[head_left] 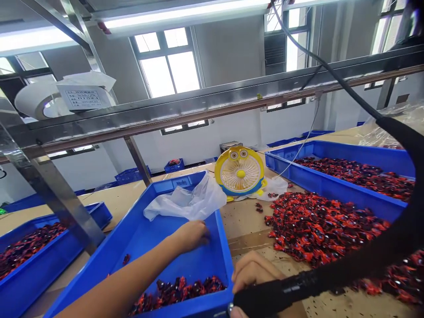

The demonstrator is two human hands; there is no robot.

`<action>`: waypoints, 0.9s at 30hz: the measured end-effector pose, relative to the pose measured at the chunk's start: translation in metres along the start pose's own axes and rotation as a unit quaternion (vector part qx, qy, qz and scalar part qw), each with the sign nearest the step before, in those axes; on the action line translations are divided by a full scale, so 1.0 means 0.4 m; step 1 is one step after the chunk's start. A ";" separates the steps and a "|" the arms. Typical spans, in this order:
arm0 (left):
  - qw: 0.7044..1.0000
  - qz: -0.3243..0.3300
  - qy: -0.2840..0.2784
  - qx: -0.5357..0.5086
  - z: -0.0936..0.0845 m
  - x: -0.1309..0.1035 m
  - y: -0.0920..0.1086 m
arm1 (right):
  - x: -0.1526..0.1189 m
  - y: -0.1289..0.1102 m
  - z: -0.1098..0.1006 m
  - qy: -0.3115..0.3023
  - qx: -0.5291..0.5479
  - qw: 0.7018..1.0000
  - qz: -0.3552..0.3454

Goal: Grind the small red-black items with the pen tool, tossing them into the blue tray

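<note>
My left hand (192,235) is over the blue tray (139,247) in front of me, its fingers curled and slightly blurred; what they hold, if anything, is hidden. Small red and black parts (185,289) lie along the tray's near end, and a crumpled white plastic bag (188,201) rests at its far end. Just right of the tray's near corner, my right hand (253,271) has bent fingers, partly covered by a black cable or strap. To its right, a large pile of red and black parts (318,225) lies on the brown tabletop.
A yellow and blue fan (240,173) stands beyond the tray. Blue trays with red and black parts are at the left (43,260) and far right (331,181). A metal frame (62,190) crosses above, and a thick black cable (344,84) curves down the right side.
</note>
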State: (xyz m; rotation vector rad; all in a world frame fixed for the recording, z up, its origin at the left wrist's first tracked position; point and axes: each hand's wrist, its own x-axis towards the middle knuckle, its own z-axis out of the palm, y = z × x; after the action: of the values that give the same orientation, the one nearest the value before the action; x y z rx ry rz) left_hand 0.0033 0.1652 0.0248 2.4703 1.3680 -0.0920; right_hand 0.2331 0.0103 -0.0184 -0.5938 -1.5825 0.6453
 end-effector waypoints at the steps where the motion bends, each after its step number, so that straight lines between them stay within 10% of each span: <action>1: 1.000 -0.006 0.019 -0.021 -0.014 -0.011 -0.002 | 0.001 -0.002 0.001 0.003 0.001 1.000 0.000; 7: 0.958 -0.042 0.166 -0.230 -0.064 -0.087 0.008 | 0.010 -0.005 0.003 0.021 -0.011 0.999 -0.028; 13: 0.858 -0.007 0.234 -0.457 -0.010 -0.164 0.073 | 0.019 0.009 -0.003 0.037 -0.001 0.998 -0.057; 23: 0.761 -0.020 0.169 -0.626 0.080 -0.210 0.174 | 0.026 0.001 -0.003 0.059 0.010 0.997 -0.053; 27: 0.772 -0.007 0.174 -0.612 0.113 -0.224 0.196 | 0.020 0.007 -0.005 0.067 0.021 0.997 -0.036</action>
State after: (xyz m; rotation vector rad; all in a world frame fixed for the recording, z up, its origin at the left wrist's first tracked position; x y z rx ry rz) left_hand 0.0247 0.0399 0.0191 1.3456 0.9921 0.9805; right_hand 0.2343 0.0181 -0.0146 -0.5340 -1.4553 0.5719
